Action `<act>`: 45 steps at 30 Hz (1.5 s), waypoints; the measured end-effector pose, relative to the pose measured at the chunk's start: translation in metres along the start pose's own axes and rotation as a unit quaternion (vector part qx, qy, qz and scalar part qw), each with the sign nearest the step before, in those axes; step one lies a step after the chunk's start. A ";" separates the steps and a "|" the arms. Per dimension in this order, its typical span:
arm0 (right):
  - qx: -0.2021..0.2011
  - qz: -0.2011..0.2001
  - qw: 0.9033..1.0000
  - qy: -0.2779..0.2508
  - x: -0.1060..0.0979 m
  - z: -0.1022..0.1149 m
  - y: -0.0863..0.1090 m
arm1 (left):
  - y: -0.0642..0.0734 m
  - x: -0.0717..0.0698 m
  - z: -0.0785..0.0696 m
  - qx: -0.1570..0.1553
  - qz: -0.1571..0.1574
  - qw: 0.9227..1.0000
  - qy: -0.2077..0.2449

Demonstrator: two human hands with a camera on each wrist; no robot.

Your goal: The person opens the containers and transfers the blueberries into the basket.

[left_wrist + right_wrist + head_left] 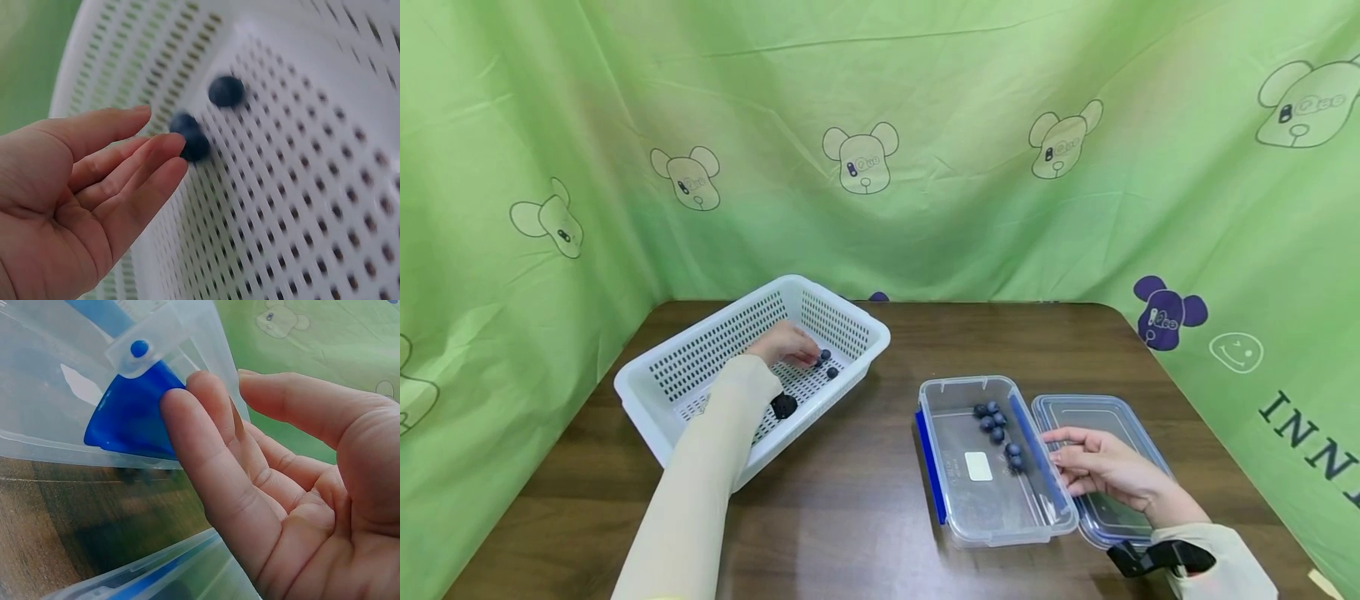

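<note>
My left hand [788,343] reaches down into a white perforated basket [647,379], beside a few blueberries [832,372] on its floor. In the left wrist view the left fingers [150,194] are extended, thumb apart, fingertips overlapping a pair of blueberries [197,147]; actual contact is unclear. Another blueberry [226,92] lies farther in. My right hand [1101,467] is at the right side of a clear plastic box [1000,508] holding several blueberries [992,421]. Its loosely bent fingers [209,456] lie before the box's blue latch [131,419], thumb near the rim, nothing visible between them.
The box's clear lid [1097,408] lies on the brown wooden table [842,533], partly under the right hand. Basket and box stand apart on the table. A green printed cloth [955,225] hangs behind and at both sides.
</note>
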State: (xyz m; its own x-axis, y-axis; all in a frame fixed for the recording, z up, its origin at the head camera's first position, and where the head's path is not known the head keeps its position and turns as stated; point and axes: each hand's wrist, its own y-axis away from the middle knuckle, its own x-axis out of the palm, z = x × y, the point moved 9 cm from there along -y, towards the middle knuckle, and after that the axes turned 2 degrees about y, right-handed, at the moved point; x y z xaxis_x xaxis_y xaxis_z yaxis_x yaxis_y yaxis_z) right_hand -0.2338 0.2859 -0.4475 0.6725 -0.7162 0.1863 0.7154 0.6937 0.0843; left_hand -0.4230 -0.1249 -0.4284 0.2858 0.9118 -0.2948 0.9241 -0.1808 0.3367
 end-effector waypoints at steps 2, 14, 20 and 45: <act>-0.001 0.001 1.000 0.000 0.000 0.001 0.000 | 0.001 0.002 -0.010 0.013 -0.002 1.000 0.011; -0.008 0.015 1.000 0.002 0.003 0.003 0.000 | 0.015 0.026 -0.076 0.067 0.022 0.994 0.083; -0.004 0.002 1.000 0.004 0.001 0.002 0.000 | 0.030 0.081 -0.104 0.093 0.103 0.987 0.077; 0.005 -0.012 1.000 -0.007 0.004 -0.002 -0.002 | 0.060 0.285 -0.075 0.037 0.279 0.958 -0.053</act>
State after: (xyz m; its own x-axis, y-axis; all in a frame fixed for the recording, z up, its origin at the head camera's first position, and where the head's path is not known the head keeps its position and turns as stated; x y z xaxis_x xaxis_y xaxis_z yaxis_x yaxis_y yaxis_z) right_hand -0.2323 0.2820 -0.4487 0.6528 -0.7313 0.1977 0.7292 0.6773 0.0976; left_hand -0.3053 0.1515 -0.4255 0.7616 0.6234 -0.1774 0.6337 -0.6587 0.4057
